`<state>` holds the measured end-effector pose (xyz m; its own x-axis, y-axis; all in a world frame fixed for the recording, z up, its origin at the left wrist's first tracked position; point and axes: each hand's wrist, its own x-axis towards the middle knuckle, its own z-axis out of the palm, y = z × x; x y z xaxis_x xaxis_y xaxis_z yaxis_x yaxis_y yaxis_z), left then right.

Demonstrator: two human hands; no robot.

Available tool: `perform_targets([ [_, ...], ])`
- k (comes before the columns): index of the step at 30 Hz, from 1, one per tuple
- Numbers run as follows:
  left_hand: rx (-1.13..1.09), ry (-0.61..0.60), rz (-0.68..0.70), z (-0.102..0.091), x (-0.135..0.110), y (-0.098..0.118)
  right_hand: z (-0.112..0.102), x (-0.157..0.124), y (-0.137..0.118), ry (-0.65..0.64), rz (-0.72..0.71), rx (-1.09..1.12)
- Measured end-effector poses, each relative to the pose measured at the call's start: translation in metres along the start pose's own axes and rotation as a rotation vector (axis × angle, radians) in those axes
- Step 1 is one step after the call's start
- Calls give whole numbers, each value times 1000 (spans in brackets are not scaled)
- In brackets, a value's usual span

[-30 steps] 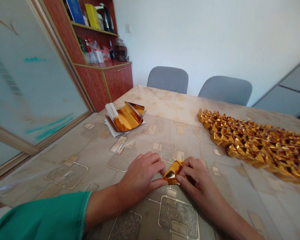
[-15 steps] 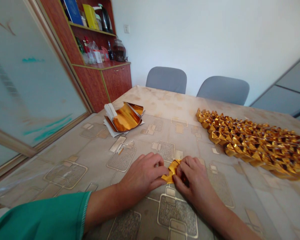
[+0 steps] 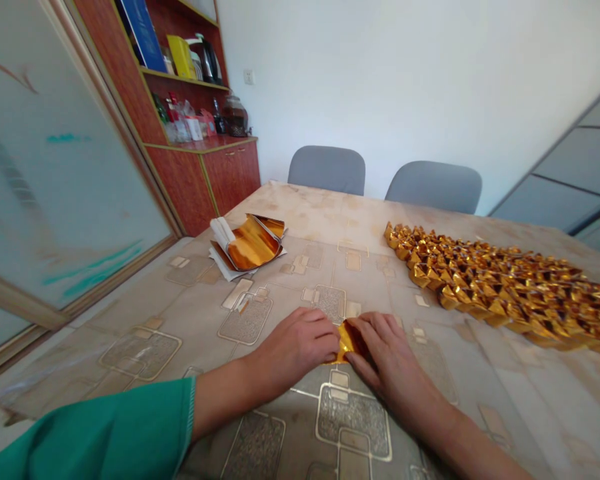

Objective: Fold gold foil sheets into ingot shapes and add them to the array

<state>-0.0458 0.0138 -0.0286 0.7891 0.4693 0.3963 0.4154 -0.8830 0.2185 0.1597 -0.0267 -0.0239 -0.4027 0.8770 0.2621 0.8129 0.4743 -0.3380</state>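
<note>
Between my two hands, just above the tablecloth, is a partly folded piece of gold foil paper (image 3: 347, 341). My left hand (image 3: 300, 340) has its fingers curled over the left end of it. The fingers of my right hand (image 3: 387, 347) are closed on the right end, with the thumb low on the near side. Much of the paper is hidden by the fingers. To the right lie rows of folded gold paper ingots (image 3: 500, 287), packed close together. A stack of gold foil sheets (image 3: 255, 245) with white backing lies farther off at the left.
A patterned cloth covers the table (image 3: 330, 210). Two grey chairs stand beyond its far edge, the left chair (image 3: 327, 170) and the right chair (image 3: 434, 187). A red-brown cabinet (image 3: 205, 177) with bottles and a jar stands at the back left, beside a sliding glass door (image 3: 80, 200).
My hands have shifted their hold on the gold foil paper, and my right hand now lies flatter over it. The view has tilted up and turned slightly right.
</note>
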Motion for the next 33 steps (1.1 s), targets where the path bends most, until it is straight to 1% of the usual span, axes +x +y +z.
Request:
perform_targets([
  [3,38,13,-16,1,7,0,-1,1,-1,11,-8,-6],
  [7,102,22,19,4,9,0,-3,1,-2,-6,-23,-24],
  [10,159,-28,25,7,8,0,-5,1,-2,-31,-18,-40],
  [14,172,-93,23,8,7,0,-5,-1,-3,-53,5,-94],
  [20,151,-132,-30,5,5,0,-7,-5,-1,-1,62,-160],
  [23,152,-161,-41,2,4,1,-7,-8,2,11,82,-141],
  [27,124,-186,-72,1,5,-1,-6,-11,7,25,96,-59],
  [33,84,-178,-160,4,3,-5,-8,-12,12,20,103,-4],
])
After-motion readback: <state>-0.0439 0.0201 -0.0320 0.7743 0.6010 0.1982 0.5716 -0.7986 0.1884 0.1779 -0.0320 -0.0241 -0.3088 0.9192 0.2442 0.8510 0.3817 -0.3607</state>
